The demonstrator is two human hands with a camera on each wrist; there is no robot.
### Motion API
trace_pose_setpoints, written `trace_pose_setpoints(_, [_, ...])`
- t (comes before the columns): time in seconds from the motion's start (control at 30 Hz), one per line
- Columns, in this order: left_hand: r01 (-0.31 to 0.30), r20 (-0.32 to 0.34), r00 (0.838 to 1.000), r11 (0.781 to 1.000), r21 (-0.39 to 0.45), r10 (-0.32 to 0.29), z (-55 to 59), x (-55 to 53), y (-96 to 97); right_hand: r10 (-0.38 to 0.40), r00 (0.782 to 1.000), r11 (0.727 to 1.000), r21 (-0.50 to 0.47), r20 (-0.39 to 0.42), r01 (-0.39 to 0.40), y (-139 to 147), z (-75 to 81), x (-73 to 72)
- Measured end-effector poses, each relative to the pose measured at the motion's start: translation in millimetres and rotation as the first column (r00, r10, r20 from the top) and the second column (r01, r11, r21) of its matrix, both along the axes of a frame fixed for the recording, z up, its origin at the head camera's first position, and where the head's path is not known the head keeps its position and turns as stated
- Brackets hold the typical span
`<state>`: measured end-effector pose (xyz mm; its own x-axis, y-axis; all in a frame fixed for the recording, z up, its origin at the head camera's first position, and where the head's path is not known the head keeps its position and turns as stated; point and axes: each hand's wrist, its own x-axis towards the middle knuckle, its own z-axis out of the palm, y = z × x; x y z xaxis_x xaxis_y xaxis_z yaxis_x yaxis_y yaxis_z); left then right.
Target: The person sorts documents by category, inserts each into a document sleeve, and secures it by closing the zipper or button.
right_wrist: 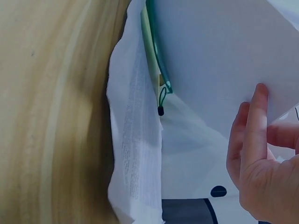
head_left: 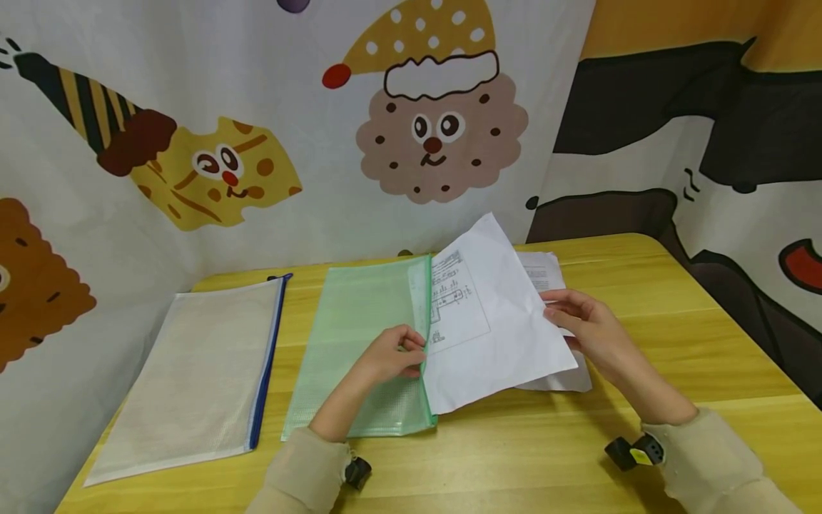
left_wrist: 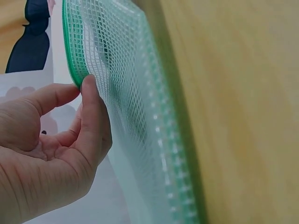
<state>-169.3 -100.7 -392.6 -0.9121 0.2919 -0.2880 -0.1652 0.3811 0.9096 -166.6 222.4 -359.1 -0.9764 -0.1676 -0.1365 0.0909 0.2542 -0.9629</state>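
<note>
A green mesh zip pouch [head_left: 366, 307] lies mid-table with its opening to the right. My left hand [head_left: 393, 353] pinches the green zipper edge [left_wrist: 70, 51] between thumb and fingertip, lifting the upper layer. In my right hand [head_left: 587, 325], thumb and fingers grip the right edge of a white sheet [head_left: 507, 321], which carries a printed diagram. The sheet is tilted up, and its left side reaches into the pouch mouth. Beneath it, more printed paper [right_wrist: 133, 121] lies on the table, partly hidden. A zipper pull [right_wrist: 161, 100] hangs at the end of the pouch's zipper.
A whitish zip pouch [head_left: 199, 378] with a blue zipper lies at the left of the wooden table [head_left: 488, 457]. Behind the table hangs a cloth [head_left: 308, 207] with cartoon prints. Each wrist wears a strapped black device [head_left: 357, 472].
</note>
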Motion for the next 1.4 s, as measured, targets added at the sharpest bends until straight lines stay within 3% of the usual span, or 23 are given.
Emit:
trace_pose_setpoints(0.2, [-0.016,0.007,1.000,1.000,-0.008,0.016,-0.3,-0.1,2.1,-0.006,1.000,1.000,-0.005,-0.001,0.006,-2.7,2.5,0.2])
trace_pose_setpoints(0.8, [-0.032,0.016,0.999,1.000,-0.001,0.032,-2.6,-1.6,3.4,0.019,0.998,0.986,-0.167,0.052,-0.010,-10.0,-4.6,3.4])
trace_pose_setpoints(1.4, [-0.079,0.013,0.997,0.997,0.008,0.078,-1.3,0.0,4.5,0.013,0.998,0.989,-0.151,0.059,-0.004,-19.1,-13.7,3.1])
